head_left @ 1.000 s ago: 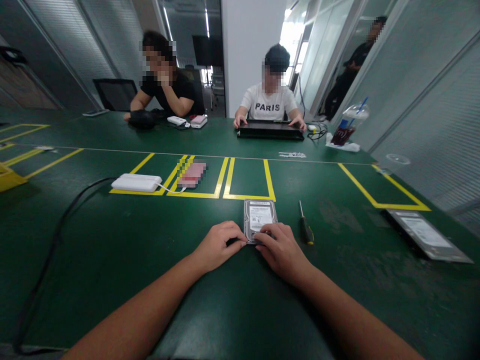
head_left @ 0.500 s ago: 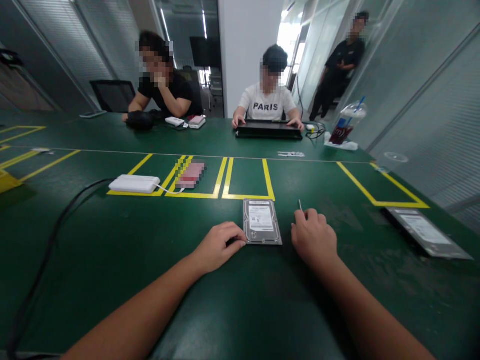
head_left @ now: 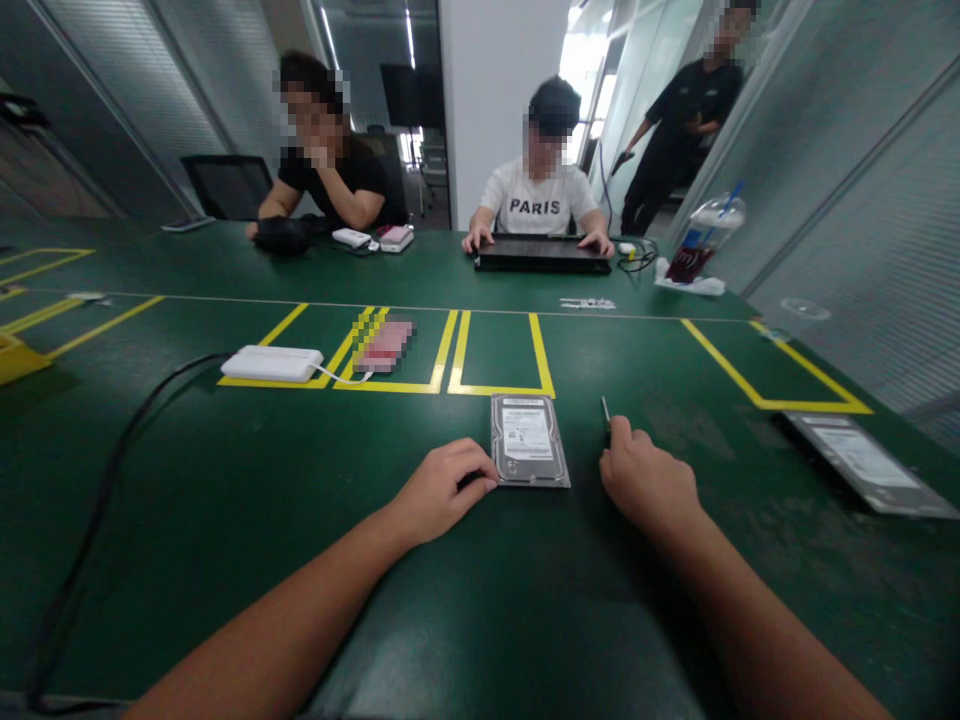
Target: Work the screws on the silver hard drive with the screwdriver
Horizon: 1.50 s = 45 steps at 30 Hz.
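A silver hard drive [head_left: 529, 440] with a white label lies flat on the green table [head_left: 225, 480] in front of me. My left hand [head_left: 442, 487] rests curled at the drive's near left corner, fingertips touching its edge. My right hand [head_left: 649, 480] is closed round the handle of a screwdriver [head_left: 604, 411], whose metal shaft sticks out beyond my fingers, just right of the drive.
A second flat drive [head_left: 862, 460] lies at the right. Yellow taped boxes [head_left: 499, 390] mark the table beyond; a white power bank [head_left: 271, 363] with a cable sits left. Two people sit across with a laptop [head_left: 541, 255]; a plastic cup [head_left: 701, 245] stands far right; another person stands behind.
My right hand left the hard drive, moved right and closed on the screwdriver. My left hand stayed at the drive's corner.
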### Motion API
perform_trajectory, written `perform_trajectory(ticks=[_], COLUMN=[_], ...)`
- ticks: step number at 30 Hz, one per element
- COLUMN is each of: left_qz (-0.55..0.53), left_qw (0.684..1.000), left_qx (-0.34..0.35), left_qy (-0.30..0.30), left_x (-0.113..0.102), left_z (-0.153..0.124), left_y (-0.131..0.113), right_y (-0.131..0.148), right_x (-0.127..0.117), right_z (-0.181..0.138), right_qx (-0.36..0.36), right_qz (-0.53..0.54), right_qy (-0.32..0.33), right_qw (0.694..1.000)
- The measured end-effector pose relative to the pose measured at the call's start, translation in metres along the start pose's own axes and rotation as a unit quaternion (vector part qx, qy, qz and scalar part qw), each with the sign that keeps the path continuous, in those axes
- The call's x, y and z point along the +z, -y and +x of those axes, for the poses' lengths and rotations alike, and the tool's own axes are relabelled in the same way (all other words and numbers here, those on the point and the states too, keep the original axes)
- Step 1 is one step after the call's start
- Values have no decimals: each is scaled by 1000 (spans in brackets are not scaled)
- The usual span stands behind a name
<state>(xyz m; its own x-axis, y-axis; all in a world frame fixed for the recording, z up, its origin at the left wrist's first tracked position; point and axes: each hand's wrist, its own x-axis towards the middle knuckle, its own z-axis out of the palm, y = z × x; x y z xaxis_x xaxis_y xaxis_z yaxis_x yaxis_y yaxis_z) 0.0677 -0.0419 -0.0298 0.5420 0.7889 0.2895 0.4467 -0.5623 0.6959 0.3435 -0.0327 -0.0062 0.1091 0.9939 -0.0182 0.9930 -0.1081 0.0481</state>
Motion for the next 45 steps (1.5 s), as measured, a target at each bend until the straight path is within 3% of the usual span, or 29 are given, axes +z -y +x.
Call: perform_trajectory(ticks=[4, 7, 9, 10, 12, 14, 23, 30, 33, 37, 40, 45], left_qz=[-1, 0, 1, 1, 1, 0, -4, -8, -10, -15, -17, -20], left_qw=[1000, 1000, 1000, 1000, 1000, 1000, 1000, 1000, 1000, 1000, 1000, 1000], left_qx=[0, 0, 0, -1, -1, -1, -5, -10, -12, -13, -14, -14], left_qy=[0, 1, 1, 1, 2, 4, 7, 14, 17, 19, 19, 19], left_x=[0, -1, -1, -1, -1, 0, 0, 0, -1, -2, -2, -2], left_z=[1, 2, 2, 2, 1, 1, 1, 2, 3, 3, 3, 4], left_y=[-1, -1, 0, 0, 0, 0, 2, 4, 4, 5, 6, 6], right_y=[1, -2, -4, -3, -1, 2, 10, 12, 17, 25, 27, 25], right_x=[-6, -4, 0, 2, 6, 8, 8, 8, 7, 5, 3, -10], right_z=[0, 5, 8, 9, 10, 9, 8, 7, 4, -3, -9, -21], right_qx=[17, -4, -26, -33, -41, -43, -10, 3, 3, -5, -37, -136], right_qz=[37, 170, 319, 411, 571, 662, 829, 875, 883, 876, 851, 760], right_qy=[-32, -124, -171, -174, -143, -99, 3, 13, 20, 25, 21, -40], right_qw=[999, 978, 932, 894, 807, 741, 559, 483, 469, 482, 523, 635])
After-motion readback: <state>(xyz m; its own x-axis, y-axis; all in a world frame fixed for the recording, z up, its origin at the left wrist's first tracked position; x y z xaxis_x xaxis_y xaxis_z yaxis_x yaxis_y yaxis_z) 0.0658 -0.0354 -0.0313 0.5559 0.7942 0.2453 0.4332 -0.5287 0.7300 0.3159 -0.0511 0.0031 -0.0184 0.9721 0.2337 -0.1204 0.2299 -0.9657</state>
